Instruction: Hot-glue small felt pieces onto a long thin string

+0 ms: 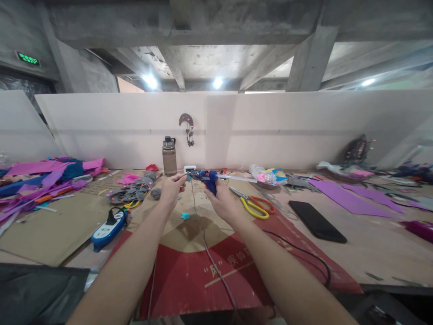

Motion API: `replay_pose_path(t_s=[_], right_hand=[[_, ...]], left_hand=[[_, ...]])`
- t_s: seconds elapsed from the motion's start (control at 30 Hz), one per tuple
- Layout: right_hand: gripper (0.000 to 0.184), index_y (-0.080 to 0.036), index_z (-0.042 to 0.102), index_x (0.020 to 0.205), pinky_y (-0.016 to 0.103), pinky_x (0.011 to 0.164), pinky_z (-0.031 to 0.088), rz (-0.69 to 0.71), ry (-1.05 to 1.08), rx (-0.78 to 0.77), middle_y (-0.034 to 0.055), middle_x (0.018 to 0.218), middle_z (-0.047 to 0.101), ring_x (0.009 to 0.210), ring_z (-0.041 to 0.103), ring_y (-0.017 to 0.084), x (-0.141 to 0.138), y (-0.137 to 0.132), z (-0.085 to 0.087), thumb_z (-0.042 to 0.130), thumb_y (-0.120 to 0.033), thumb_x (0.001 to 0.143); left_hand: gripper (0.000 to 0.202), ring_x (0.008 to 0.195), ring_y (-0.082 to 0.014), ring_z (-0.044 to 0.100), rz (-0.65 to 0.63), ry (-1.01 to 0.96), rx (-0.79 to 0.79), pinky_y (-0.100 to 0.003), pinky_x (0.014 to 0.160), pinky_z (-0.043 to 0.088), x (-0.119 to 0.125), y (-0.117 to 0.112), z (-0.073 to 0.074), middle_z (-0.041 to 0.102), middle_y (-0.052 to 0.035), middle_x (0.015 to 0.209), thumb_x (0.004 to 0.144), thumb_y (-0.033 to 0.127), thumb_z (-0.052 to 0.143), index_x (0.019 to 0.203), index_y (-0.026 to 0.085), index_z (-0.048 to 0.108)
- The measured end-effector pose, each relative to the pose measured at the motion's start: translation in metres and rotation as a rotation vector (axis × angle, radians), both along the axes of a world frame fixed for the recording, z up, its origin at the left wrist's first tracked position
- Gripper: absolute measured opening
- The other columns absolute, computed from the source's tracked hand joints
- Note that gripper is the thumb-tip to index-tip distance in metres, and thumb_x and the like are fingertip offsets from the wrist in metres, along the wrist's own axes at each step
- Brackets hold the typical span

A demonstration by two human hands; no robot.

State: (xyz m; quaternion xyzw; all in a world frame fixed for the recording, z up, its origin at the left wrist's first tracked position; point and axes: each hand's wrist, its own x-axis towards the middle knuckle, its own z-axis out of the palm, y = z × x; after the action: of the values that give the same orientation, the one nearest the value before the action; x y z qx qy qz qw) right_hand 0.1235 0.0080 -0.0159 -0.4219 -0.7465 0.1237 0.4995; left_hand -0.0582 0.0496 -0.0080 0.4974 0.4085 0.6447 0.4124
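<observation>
cluttered worktable (338, 253): our right hand (221, 203) clamps a blue glue gun (207, 177), left hand (172, 187) pinches a teal bit (187, 178) at its nozzle; bottle (169, 158) behind the gun, contents unclear.

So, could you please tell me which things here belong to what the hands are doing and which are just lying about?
In hand: blue glue gun, gripped by the right hand; small teal piece at its nozzle, pinched by the left hand.
Lying about: scissors, black phone, water bottle, purple felt sheets, grey felt scraps.
</observation>
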Motion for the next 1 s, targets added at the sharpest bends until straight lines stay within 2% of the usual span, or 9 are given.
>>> replay_pose_path(t_s=[0.4, 0.8, 1.0], right_hand=[[0.033, -0.016, 0.050, 0.113, 0.033, 0.076, 0.043, -0.028, -0.040, -0.049, 0.0106, 0.093, 0.062, 0.079, 0.056, 0.021, -0.0003, -0.0053, 0.0046, 0.046, -0.029, 0.083], [0.032, -0.015, 0.050, 0.111, 0.034, 0.072, 0.043, -0.053, -0.035, -0.043, 0.0100, 0.087, 0.062, 0.075, 0.056, 0.021, 0.0009, -0.0018, 0.0024, 0.044, -0.030, 0.083], [0.032, -0.016, 0.049, 0.112, 0.033, 0.073, 0.043, -0.049, -0.041, -0.027, 0.0107, 0.092, 0.062, 0.079, 0.056, 0.021, -0.0003, -0.0042, 0.0031, 0.045, -0.030, 0.083]], left_hand=[[0.039, 0.048, -0.0054, 0.042, 0.006, 0.008, -0.006, -0.017, 0.043, 0.032, -0.0008, 0.0031, -0.0024, 0.051, 0.0022, 0.055, 0.050, 0.043, 0.077, 0.075, 0.014, 0.070], [0.034, 0.050, -0.0067, 0.042, 0.012, 0.004, -0.004, -0.018, 0.044, 0.032, 0.0002, 0.0008, -0.0006, 0.051, 0.0017, 0.056, 0.051, 0.041, 0.076, 0.073, 0.015, 0.070], [0.035, 0.049, -0.0061, 0.042, 0.010, -0.003, -0.011, -0.018, 0.044, 0.032, 0.0011, 0.0004, 0.0008, 0.053, 0.0021, 0.056, 0.050, 0.040, 0.077, 0.074, 0.015, 0.070]])
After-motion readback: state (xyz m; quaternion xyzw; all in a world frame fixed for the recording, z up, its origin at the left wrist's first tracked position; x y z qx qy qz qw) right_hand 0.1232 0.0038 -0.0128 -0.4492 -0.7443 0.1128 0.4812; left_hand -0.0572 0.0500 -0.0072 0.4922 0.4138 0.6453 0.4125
